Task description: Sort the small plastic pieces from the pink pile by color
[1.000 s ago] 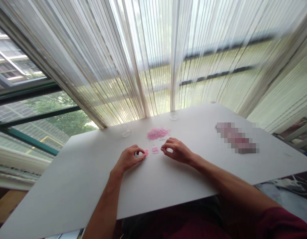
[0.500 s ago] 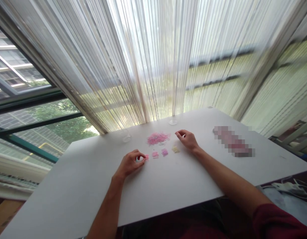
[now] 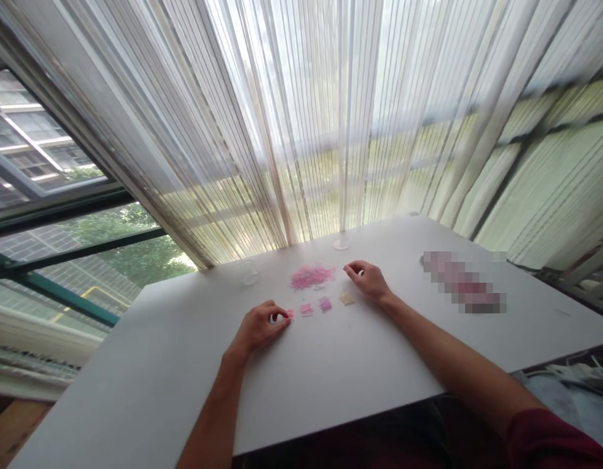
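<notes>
My left hand point(image 3: 265, 324) rests on the table with thumb and forefinger curled together at the edge of a small pink group point(image 3: 290, 314) of thin pieces. Whether a piece is between those fingertips is too small to tell. To its right lie another pink group point(image 3: 307, 310), a purple group point(image 3: 325, 304) and a pale yellow group point(image 3: 347, 299). My right hand point(image 3: 370, 281) is above and right of the yellow group, its fingers pinched; anything in them cannot be made out. Behind the row spreads a larger loose heap point(image 3: 311, 277) of mostly pink thin pieces.
Two clear round dishes stand toward the far edge of the white table point(image 3: 184, 365), a left dish point(image 3: 250, 277) and a right dish point(image 3: 340, 243). A blurred-out long object point(image 3: 462, 281) lies at the right. A sheer curtain point(image 3: 301, 130) hangs behind.
My right hand has moved right and away from me, from beside the pink group to beyond the yellow one, uncovering the purple and yellow groups. My left hand stays by the leftmost pink group.
</notes>
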`<move>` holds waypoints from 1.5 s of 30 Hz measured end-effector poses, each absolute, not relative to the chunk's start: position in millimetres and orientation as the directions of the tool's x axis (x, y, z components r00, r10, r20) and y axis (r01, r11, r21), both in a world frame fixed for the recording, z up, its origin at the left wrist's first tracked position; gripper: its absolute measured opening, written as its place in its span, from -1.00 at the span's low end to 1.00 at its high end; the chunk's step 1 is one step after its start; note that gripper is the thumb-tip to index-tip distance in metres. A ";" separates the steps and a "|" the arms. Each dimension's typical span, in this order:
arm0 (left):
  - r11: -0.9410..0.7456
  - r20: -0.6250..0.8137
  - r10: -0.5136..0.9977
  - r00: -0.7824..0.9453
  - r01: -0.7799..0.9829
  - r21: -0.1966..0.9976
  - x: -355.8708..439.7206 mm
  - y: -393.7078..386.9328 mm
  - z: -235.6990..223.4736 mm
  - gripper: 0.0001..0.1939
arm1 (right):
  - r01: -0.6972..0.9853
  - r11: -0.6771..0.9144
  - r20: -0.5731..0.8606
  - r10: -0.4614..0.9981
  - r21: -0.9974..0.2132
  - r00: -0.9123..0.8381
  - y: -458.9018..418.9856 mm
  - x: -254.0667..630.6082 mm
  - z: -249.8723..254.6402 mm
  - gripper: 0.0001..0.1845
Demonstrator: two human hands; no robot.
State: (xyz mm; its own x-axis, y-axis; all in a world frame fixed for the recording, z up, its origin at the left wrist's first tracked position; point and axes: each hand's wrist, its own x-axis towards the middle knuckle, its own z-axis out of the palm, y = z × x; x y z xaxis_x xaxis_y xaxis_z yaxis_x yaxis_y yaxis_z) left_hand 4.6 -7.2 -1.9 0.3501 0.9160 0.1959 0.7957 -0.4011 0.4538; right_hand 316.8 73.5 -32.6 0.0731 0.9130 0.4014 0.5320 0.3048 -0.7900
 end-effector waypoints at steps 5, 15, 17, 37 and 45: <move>-0.427 0.264 0.903 0.339 0.781 0.456 2.1 -5.6 -1.4 -0.76 | 0.540 0.304 0.404 0.912 -0.785 0.075 73.5 316.8 -32.4 -0.74; -0.316 0.078 0.949 0.307 0.905 0.285 22.2 66.0 26.7 -0.63 | 0.531 0.299 0.394 0.916 -0.793 0.072 74.9 316.4 -34.0 -0.75; -0.295 0.019 0.954 0.299 0.929 0.223 29.2 87.1 28.3 -0.60 | 0.529 0.297 0.390 0.918 -0.795 0.071 74.6 316.1 -33.9 -0.75; -0.351 -0.199 0.902 0.383 0.919 0.178 54.8 127.3 47.2 -0.63 | 0.519 0.319 0.405 0.912 -0.793 0.059 74.8 313.1 -34.6 -0.77; -0.421 -0.141 0.875 0.463 0.871 0.253 71.7 115.0 54.4 -0.66 | 0.514 0.320 0.403 0.913 -0.796 0.055 73.7 313.9 -34.1 -0.76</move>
